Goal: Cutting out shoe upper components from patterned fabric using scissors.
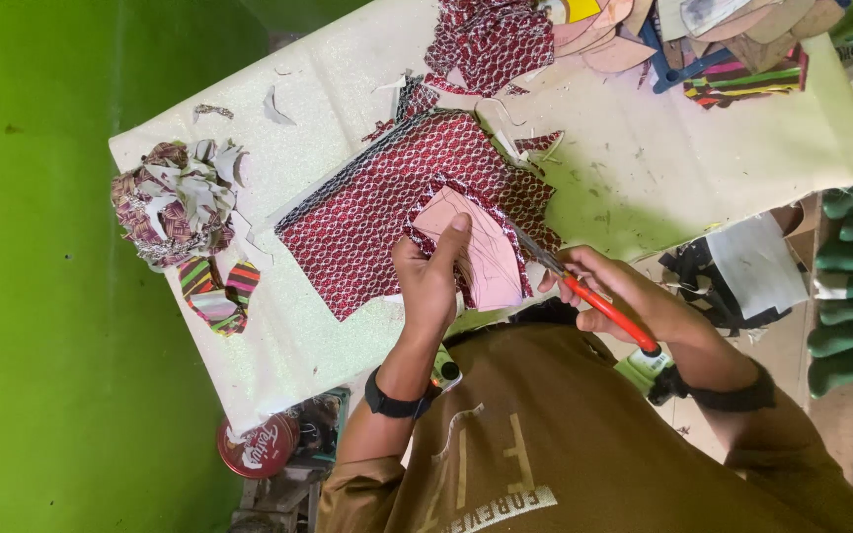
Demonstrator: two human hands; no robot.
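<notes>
While your left hand (433,276) pins the pink pattern (486,252) and your right hand (624,296) grips scissors (584,291), scraps (182,202) crowd mid-left, more cloth (491,39) up top.

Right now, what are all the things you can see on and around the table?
Table: one, pale speckled top, centre.
Patterned fabric: one large piece, red and black, mid-table.
Pink template: one, on the fabric, under the left thumb.
Scissors: one pair, red handles, cutting at the template's edge.
Scrap pile: one heap, mixed colours, table's left end.
Striped strips: a few, multicoloured, beside the heap.
More red fabric: one bunch, top edge.
Round tin: one, red, below the table.
Left hand: pressing the template.
Right hand: holding the scissors.
</notes>
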